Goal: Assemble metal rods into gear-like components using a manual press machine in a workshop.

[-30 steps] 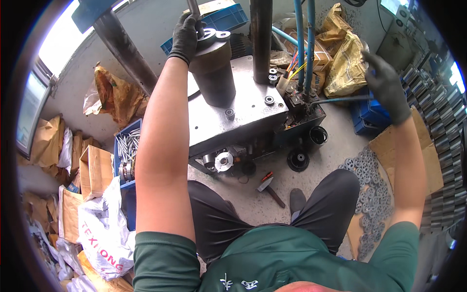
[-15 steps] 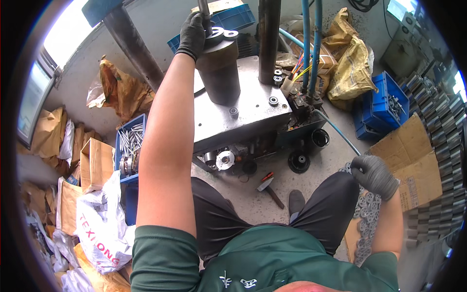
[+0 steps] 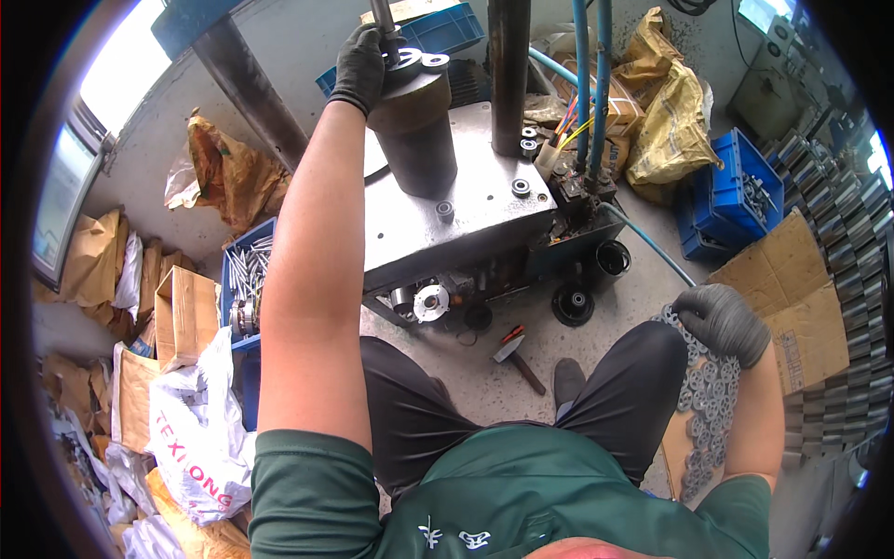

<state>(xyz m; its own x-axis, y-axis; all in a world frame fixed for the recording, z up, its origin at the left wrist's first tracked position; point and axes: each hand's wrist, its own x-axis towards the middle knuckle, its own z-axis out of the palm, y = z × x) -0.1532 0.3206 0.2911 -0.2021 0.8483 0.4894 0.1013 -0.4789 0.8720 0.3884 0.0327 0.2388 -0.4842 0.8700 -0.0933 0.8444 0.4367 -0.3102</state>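
My left hand [image 3: 361, 67], in a dark work glove, reaches far forward with its fingers closed around an upright metal shaft [image 3: 383, 20]. That shaft stands over a thick dark steel cylinder [image 3: 416, 149], beside pale rings [image 3: 434, 61] on its top. The cylinder rests on a metal machine table [image 3: 466, 228]. Off to the right, my gloved right hand [image 3: 724, 322] is closed on the end of a blue rod [image 3: 652, 246], which slants down from a greasy mechanism at the table's right side. The fingers partly hide the rod's end.
Small bearings [image 3: 521, 188] sit on the table. Below lie a hammer [image 3: 521, 363] and dark round parts [image 3: 573, 305]. Blue crates [image 3: 745, 186], a flattened carton [image 3: 792, 317] and stacked metal sleeves [image 3: 829, 233] stand right. A parts bin [image 3: 248, 279] and white sack [image 3: 196, 429] are left.
My right hand and the rod's end have risen slightly in the view. My left hand keeps its hold on the shaft; the whole view has shifted a little.
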